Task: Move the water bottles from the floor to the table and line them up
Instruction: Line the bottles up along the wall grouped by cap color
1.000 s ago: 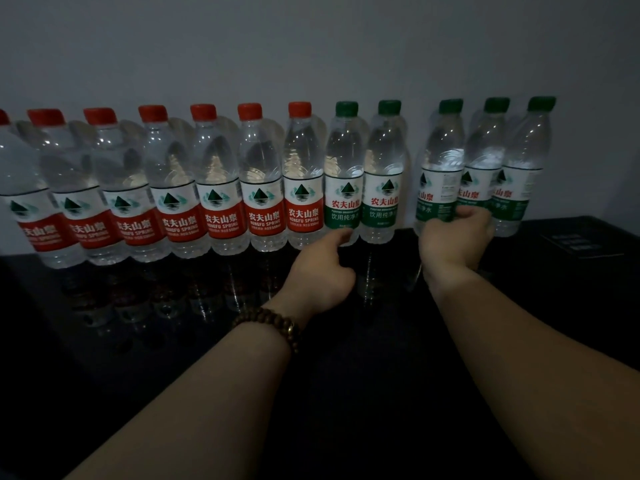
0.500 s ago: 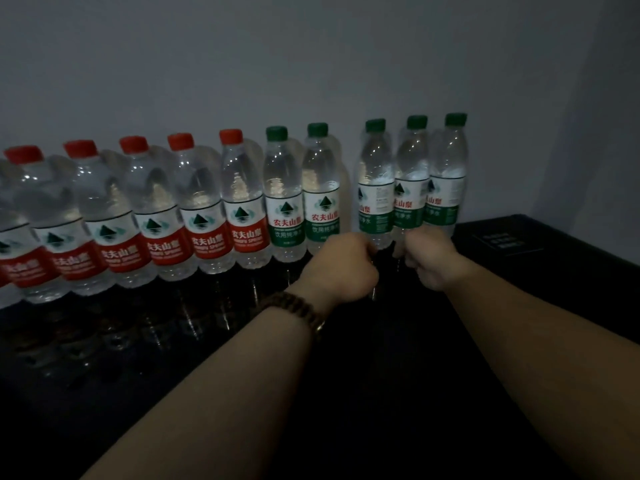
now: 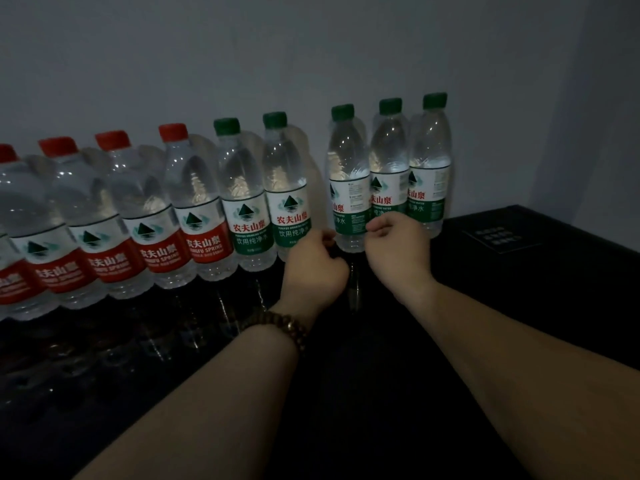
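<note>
Loosely curled and gripping nothing, the right hand (image 3: 398, 249) hangs in front of the green labels. The left hand (image 3: 313, 268), with a beaded bracelet (image 3: 287, 329) at its wrist, shows only its back. Its fingers tuck under near the foot of a green-capped bottle (image 3: 348, 188), and I cannot tell whether they touch it.

That bottle stands upright on the dark, glossy desk (image 3: 519, 306). Two more green-capped ones are pressed to its right side, and a gap on its left separates it from another green pair (image 3: 266, 202). Beyond those, the red-capped bottles (image 3: 204, 209) run shoulder to shoulder along the grey wall (image 3: 311, 46).

The bottles look full and sealed, so each is probably fairly heavy, with thin walls that give under a squeeze. Being tall and narrow, they would likely tip if pushed near the cap. The safest hold seems to be low, around the label band or the ribbed base. From there one can slide across the smooth top without knocking over its neighbours.
</note>
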{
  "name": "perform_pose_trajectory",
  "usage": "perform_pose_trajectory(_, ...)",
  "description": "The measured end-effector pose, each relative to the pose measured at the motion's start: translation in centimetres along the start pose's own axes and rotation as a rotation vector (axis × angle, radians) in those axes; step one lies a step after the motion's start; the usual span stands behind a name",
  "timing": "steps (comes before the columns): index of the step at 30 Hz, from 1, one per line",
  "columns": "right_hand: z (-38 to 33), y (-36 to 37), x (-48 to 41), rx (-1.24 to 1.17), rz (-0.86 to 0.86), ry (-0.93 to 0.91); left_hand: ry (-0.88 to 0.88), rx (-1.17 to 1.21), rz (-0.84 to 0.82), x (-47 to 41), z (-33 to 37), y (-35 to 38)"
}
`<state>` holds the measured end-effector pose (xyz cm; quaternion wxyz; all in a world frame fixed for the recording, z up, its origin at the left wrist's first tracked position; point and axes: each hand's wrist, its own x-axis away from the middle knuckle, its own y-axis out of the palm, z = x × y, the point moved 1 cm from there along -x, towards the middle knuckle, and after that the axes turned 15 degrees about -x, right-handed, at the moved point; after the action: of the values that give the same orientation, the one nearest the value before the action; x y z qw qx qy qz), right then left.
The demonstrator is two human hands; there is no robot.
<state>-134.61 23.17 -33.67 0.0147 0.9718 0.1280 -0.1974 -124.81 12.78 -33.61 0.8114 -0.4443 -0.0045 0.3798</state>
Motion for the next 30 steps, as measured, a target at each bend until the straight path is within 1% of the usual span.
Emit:
perform_pose_trajectory(3, -0.03, 0.0, 0.07, 0.063, 0.005, -0.059, -0.029, 0.022, -0.104, -0.65, -0.4, 0.17)
perform_pose_trajectory(5, -0.04, -0.02, 0.08, 0.11, 0.012, -0.065, -0.014, 0.012, -0.189, -0.99, -0.63, 0.4)
perform_pose_trajectory(7, -0.1, -0.07, 0.21, 0.161, -0.001, -0.056, 0.013, 0.036, -0.23, -1.19, -0.65, 0.49)
perform_pose_trajectory(10, -0.23, -0.15, 0.34, 0.209, -0.013, -0.031, 0.016, 0.161, -0.29, -1.09, -0.46, 0.26)
perform_pose_trajectory(12, -0.22, -0.18, 0.38, 0.198, -0.018, -0.018, 0.031, 0.229, -0.32, -1.05, -0.37, 0.29)
perform_pose_trajectory(15, -0.1, -0.11, 0.4, 0.155, -0.05, -0.006, 0.021, 0.287, -0.323, -0.87, -0.3, 0.18)
perform_pose_trajectory(20, -0.33, 0.16, 0.45, 0.063, -0.138, 0.095, -0.079, 0.41, -0.222, -1.06, -0.66, 0.26)
perform_pose_trajectory(23, -0.39, 0.02, 0.44, 0.042, -0.091, 0.088, -0.11, 0.377, -0.177, -1.14, -0.7, 0.4)
perform_pose_trajectory(25, -0.45, 0.08, 0.42, 0.03, -0.079, 0.118, -0.078, 0.313, -0.213, -0.9, -0.43, 0.36)
perform_pose_trajectory(28, -0.37, 0.3, 0.46, 0.027, -0.117, 0.14, -0.036, 0.235, -0.277, -0.47, 0.12, 0.04)
perform_pose_trajectory(30, -0.37, 0.38, 0.51, 0.035, -0.157, 0.132, -0.068, 0.274, -0.245, -0.54, 0.07, 0.01)
